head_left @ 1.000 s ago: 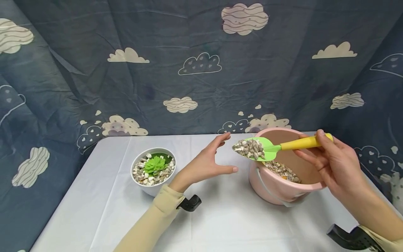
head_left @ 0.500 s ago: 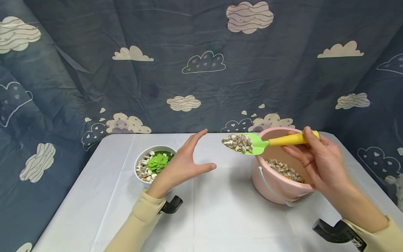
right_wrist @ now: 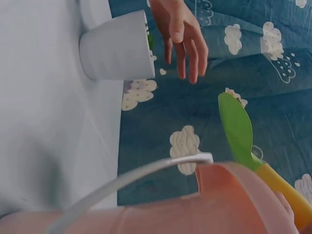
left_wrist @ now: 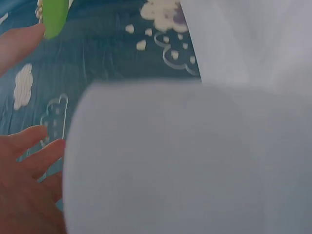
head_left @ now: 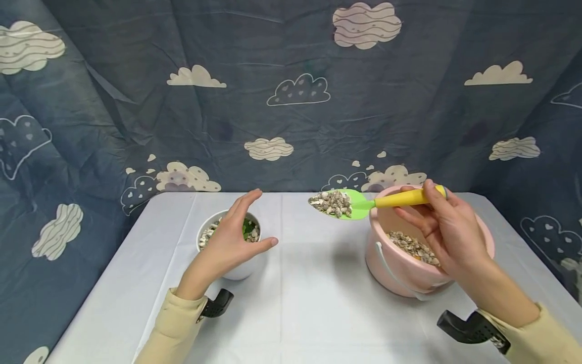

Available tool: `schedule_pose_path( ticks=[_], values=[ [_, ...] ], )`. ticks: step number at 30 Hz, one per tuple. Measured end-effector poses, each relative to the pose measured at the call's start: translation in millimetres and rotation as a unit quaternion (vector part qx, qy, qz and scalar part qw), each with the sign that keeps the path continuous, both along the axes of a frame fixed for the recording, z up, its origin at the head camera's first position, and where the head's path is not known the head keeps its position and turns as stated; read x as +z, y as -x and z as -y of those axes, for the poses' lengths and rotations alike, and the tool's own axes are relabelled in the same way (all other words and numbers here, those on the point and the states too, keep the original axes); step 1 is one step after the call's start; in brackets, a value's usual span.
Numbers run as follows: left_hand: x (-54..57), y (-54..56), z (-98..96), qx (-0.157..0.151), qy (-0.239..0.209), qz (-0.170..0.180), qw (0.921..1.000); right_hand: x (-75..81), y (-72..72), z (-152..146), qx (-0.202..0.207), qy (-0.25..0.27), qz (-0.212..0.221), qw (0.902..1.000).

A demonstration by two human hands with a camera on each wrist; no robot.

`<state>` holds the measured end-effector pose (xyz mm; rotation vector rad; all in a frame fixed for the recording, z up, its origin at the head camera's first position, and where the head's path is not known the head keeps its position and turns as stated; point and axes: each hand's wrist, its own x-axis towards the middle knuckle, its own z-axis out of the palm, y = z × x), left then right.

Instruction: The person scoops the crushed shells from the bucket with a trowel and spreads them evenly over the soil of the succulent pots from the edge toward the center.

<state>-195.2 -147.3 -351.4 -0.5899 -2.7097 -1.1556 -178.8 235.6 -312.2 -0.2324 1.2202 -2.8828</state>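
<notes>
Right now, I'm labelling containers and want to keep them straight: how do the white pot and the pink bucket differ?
Size: the white pot is clearly smaller than the pink bucket.
Handle: the pink bucket has a pale handle; none shows on the white pot.
Contents: a green plant sits in the white pot; no plant shows in the pink bucket.
Shared: both stand upright on the table, holding small shell-like pieces.
</notes>
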Motion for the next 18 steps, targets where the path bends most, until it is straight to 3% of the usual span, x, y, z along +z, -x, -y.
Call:
schedule_pose_path(
  ticks=[8,18],
  values=[
    [-3.2,-6.9,37.1,0.043,0.019,0.008,0.9989,0.2,0.8,12,-0.007,-0.033,0.005,0.9994],
    [-22.9,-10.3,68.0,0.068,0.019,0.054,0.996,-1.6,4.4,28,0.009,-0.031,-0.011,0.9994]
  ],
)
